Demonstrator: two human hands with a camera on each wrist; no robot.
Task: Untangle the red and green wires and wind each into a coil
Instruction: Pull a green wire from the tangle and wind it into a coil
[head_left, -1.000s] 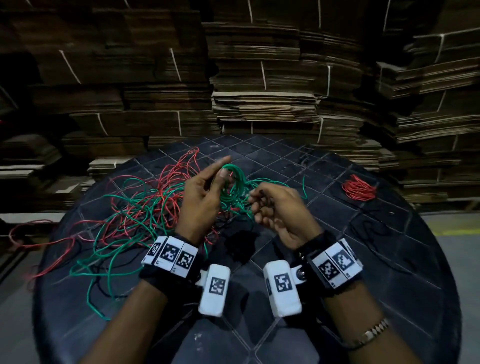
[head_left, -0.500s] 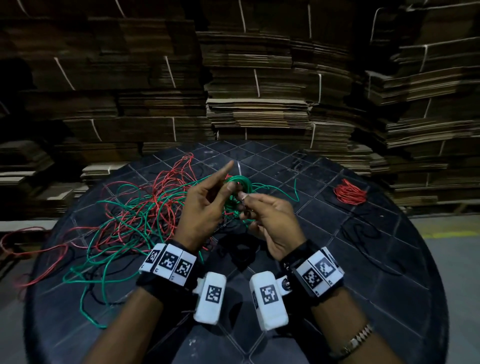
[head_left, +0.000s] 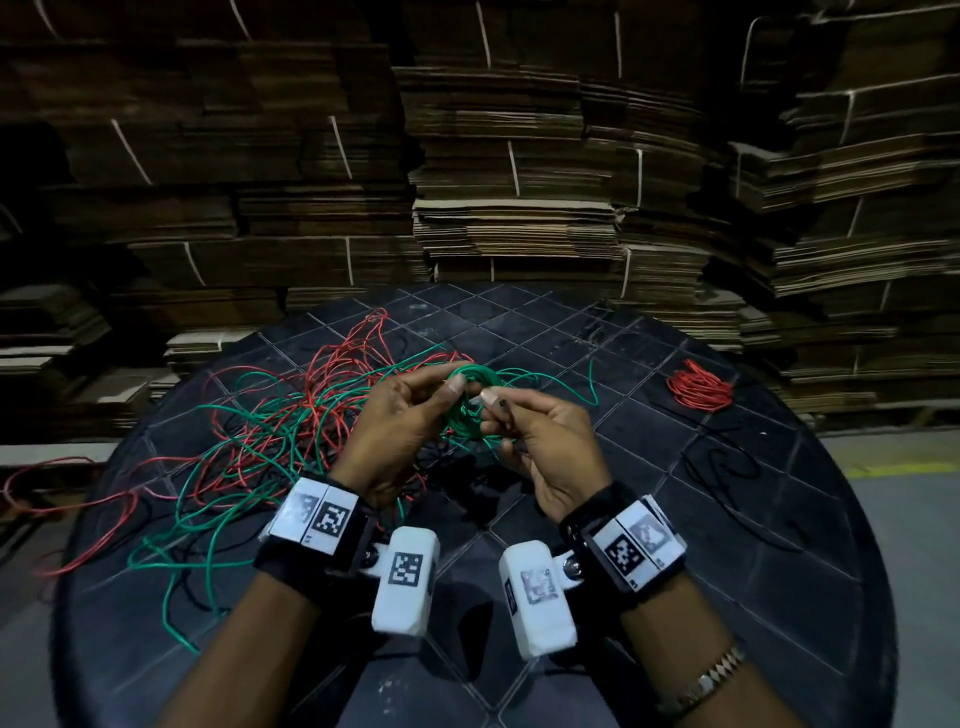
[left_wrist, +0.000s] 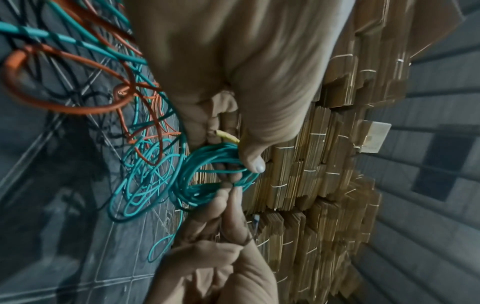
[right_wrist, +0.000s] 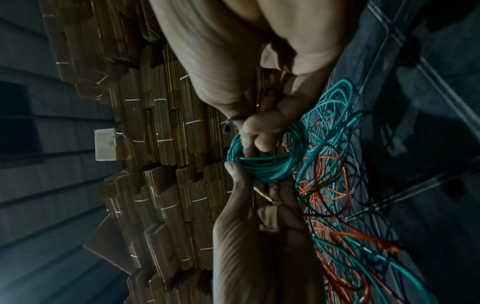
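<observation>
A small green wire coil (head_left: 467, 415) is held above the dark round table (head_left: 675, 571) between both hands. My left hand (head_left: 448, 393) grips its left side with the thumb on top, as the left wrist view shows on the coil (left_wrist: 207, 181). My right hand (head_left: 492, 411) pinches the coil's right side, its fingertips (right_wrist: 262, 142) pushed into the loop (right_wrist: 270, 164). Loose green wire (head_left: 218, 514) and red wire (head_left: 337, 364) lie tangled to the left. A finished red coil (head_left: 698, 387) lies at the far right.
Stacks of flattened cardboard (head_left: 519, 182) wall in the far side of the table. Red wire (head_left: 31, 483) hangs over the table's left edge. A green wire end (head_left: 592, 384) trails to the right of the hands.
My left index finger, stretched out before, has curled down onto the green coil. Both hands have closed in around the coil, and my right hand now pinches it.
</observation>
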